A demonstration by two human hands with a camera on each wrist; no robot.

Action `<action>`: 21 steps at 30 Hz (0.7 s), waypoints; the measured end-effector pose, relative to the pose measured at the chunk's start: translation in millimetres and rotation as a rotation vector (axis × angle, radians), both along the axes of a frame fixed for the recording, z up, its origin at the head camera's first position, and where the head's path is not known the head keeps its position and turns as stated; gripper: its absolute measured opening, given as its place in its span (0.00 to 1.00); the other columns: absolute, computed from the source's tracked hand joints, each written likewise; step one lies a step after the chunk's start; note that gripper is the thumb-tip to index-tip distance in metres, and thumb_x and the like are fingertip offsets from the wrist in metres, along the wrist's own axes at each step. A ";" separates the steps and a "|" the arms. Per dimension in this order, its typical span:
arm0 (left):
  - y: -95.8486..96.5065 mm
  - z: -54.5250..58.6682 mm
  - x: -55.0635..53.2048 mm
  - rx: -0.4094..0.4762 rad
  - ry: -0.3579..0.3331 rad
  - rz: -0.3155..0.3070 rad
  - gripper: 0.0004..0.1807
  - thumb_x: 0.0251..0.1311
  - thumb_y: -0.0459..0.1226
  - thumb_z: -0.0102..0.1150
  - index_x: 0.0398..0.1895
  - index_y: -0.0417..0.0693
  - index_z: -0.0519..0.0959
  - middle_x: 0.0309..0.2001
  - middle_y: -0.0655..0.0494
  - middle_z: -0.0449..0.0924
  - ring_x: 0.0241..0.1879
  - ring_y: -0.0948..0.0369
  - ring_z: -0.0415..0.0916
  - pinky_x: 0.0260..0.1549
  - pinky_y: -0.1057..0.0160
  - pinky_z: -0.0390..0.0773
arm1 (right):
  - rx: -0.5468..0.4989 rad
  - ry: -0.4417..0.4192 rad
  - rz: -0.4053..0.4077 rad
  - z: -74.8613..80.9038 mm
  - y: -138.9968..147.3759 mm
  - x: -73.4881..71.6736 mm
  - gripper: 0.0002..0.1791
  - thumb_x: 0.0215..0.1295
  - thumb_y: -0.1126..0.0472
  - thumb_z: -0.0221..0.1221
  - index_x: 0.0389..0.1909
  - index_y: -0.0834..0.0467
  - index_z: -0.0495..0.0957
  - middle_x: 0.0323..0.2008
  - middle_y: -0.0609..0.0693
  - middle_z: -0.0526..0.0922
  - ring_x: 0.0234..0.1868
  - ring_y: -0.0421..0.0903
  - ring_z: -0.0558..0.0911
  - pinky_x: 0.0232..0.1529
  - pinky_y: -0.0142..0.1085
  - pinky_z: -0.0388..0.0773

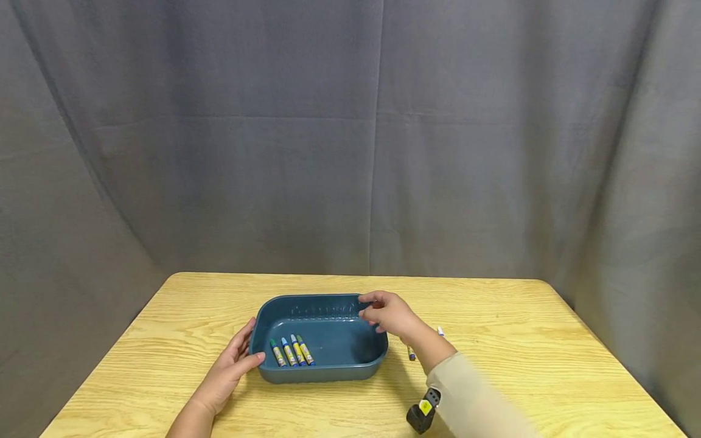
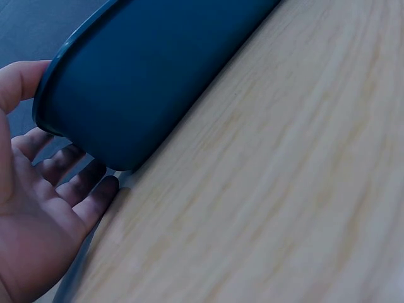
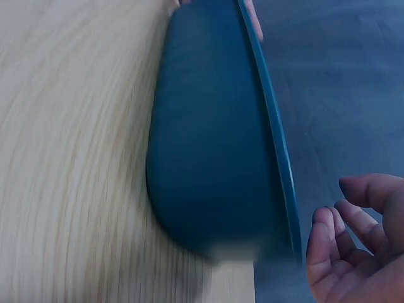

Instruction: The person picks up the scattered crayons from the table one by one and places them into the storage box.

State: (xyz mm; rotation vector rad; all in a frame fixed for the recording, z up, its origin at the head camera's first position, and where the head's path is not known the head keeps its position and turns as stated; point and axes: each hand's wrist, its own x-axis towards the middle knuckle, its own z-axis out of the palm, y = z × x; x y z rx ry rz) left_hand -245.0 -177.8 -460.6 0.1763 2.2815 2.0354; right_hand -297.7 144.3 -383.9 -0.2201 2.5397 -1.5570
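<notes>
A dark blue plastic tray [image 1: 323,373] stands on the table. Several crayons [image 1: 288,351] with yellow wrappers and green or blue tips lie side by side in its left part. My left hand [image 1: 230,366] grips the tray's left end, its thumb over the rim and its fingers along the outer wall [image 2: 113,95]. Over the tray's right end is my right hand [image 1: 390,313], its fingers loosely bent. In the right wrist view these fingers [image 3: 322,252] are beside the rim, with nothing seen between them.
Right of the tray, two more crayons lie on the table [image 1: 526,365], partly hidden by my right forearm: one shows a dark blue end [image 1: 412,354], the other a white tip [image 1: 440,331]. A grey curtain [image 1: 350,152] hangs behind the table.
</notes>
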 end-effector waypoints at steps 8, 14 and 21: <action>0.5 -0.4 0.1 -0.002 0.015 -0.001 0.42 0.66 0.35 0.54 0.79 0.47 0.45 0.78 0.43 0.47 0.54 0.91 0.60 0.51 0.86 0.62 | -0.021 -0.018 -0.079 -4.2 46.5 2.7 0.21 0.67 0.64 0.57 0.60 0.64 0.74 0.39 0.54 0.79 0.36 0.46 0.76 0.35 0.39 0.77; 0.4 -0.5 -0.1 0.001 0.022 -0.004 0.42 0.66 0.35 0.54 0.79 0.47 0.45 0.78 0.43 0.47 0.54 0.91 0.59 0.51 0.86 0.62 | -0.019 -0.026 -0.098 -9.8 71.4 8.3 0.22 0.68 0.64 0.55 0.62 0.66 0.71 0.38 0.54 0.78 0.35 0.47 0.75 0.34 0.39 0.76; 1.3 0.0 0.4 0.008 0.017 -0.006 0.42 0.65 0.35 0.54 0.79 0.46 0.45 0.78 0.42 0.47 0.53 0.91 0.60 0.51 0.86 0.62 | -0.010 -0.043 -0.132 -15.6 93.1 15.4 0.25 0.69 0.62 0.54 0.64 0.66 0.69 0.42 0.55 0.78 0.38 0.48 0.76 0.37 0.40 0.77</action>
